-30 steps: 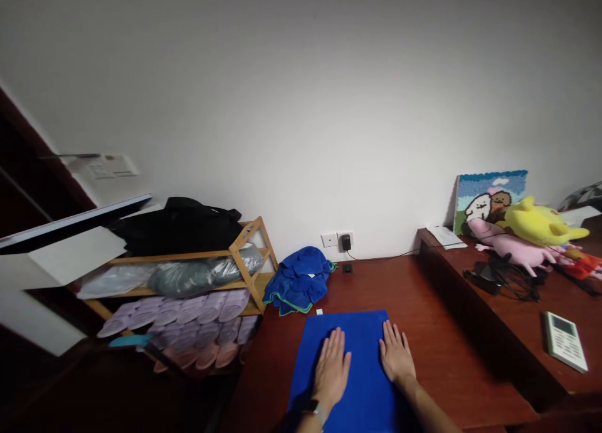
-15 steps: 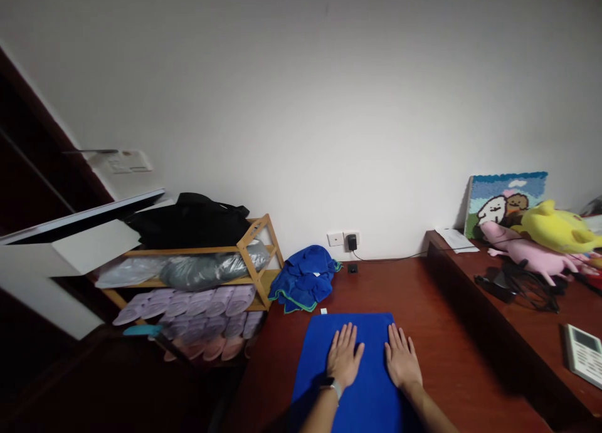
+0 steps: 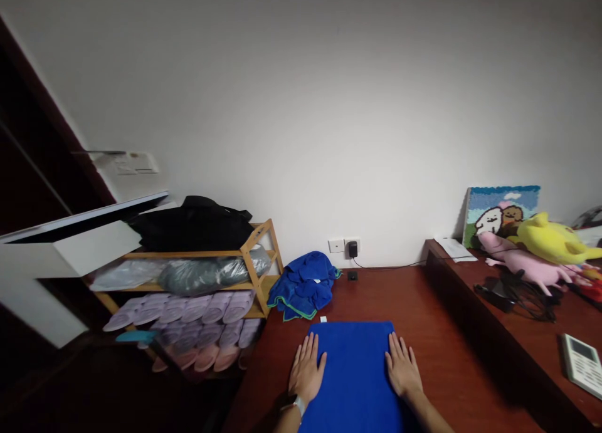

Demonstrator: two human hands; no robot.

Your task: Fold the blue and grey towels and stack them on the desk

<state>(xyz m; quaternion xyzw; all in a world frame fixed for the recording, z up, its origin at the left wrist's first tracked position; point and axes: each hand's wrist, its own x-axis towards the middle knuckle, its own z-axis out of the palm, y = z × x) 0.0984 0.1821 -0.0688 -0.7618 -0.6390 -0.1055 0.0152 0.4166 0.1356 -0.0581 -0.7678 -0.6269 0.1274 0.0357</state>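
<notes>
Slippers of pale lilac plastic [image 3: 192,306] stand in rows on a light wooden rack [image 3: 221,254], with a black fabric bag [image 3: 192,226] lying on its top shelf. To the right, a crumpled dark blue cloth with green edging [image 3: 303,282] sits in a heap at the left back of a reddish-brown wooden surface [image 3: 390,295], near the wall. In front of that heap, the left hand [image 3: 306,370], a watch with a pale strap [image 3: 297,403] on its wrist, lies palm down along the left edge of a flat, bright blue cloth [image 3: 352,370]. Its grip is open, fingers extended and grasping nothing. The flat cloth lies spread on the surface between the two hands, a small white label [image 3: 323,319] showing at its far left corner. Along the cloth's right edge, the right hand [image 3: 404,367] also lies palm down, its grip open and fingers straight. Farther right, a pink plush toy [image 3: 522,262] and a yellow plush toy [image 3: 548,237] rest together, behind a white keypad device with a dark screen [image 3: 583,363].
</notes>
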